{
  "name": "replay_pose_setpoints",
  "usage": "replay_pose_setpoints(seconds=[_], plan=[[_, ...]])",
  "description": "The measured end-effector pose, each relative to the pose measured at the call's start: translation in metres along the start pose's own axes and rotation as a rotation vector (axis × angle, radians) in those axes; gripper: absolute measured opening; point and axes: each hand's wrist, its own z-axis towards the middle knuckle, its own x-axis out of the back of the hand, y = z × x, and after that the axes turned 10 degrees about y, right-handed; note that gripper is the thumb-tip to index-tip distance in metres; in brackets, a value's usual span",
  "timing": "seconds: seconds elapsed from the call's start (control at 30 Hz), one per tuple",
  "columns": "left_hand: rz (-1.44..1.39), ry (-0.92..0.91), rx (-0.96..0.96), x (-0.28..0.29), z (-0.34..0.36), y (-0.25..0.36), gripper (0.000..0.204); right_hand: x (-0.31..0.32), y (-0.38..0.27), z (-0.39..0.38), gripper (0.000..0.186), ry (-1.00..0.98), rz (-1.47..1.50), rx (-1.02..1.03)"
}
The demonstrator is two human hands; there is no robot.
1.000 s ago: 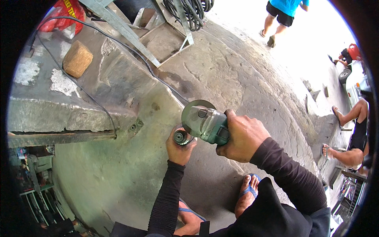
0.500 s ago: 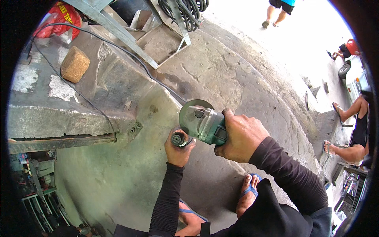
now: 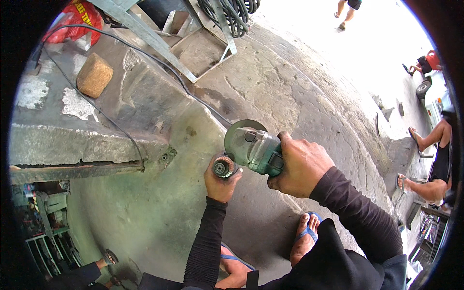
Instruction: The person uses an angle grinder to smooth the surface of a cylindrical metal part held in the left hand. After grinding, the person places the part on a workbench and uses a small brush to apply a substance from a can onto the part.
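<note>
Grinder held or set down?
Held: the right hand wraps around the grinder, its disc beside the round metal part in the left hand.

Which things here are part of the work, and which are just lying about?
Part of the work:
- green angle grinder, in the right hand
- cylindrical metal part, in the left hand

Apparently just about:
- brown block
- red bag
- metal frame
- dark coil

White glare on the upper-right ground (image 3: 367,53), dimmer greenish floor (image 3: 130,208) at left, black-rimmed fisheye bending
</note>
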Motion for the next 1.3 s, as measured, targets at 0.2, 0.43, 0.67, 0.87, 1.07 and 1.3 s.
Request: replay_pose_setpoints(seconds=[0.2,0.43,0.67,0.87,1.07,1.3], plan=[[-0.011,-0.011,-0.002,0.001,0.000,-0.002,0.045,-0.002,-0.001,0.001,0.061,-0.021,0.000,0.001],[0.028,-0.009,0.013,0.000,0.002,0.000,0.042,-0.001,-0.001,0.001,0.062,-0.023,-0.009,-0.008],[0.066,-0.014,-0.038,0.003,0.001,-0.001,0.041,-0.002,-0.002,0.001,0.062,-0.019,-0.002,0.007],[-0.001,0.006,-0.005,0.000,0.000,0.001,0.043,-0.002,-0.001,0.001,0.063,-0.017,0.001,-0.011],[0.091,0.000,-0.022,0.000,0.002,0.006,0.050,0.007,0.014,-0.010,0.060,0.087,0.133,-0.038],[0.209,-0.169,-0.027,0.018,0.013,0.018,0.063,0.006,0.042,-0.022,0.063,0.203,0.543,-0.166]])
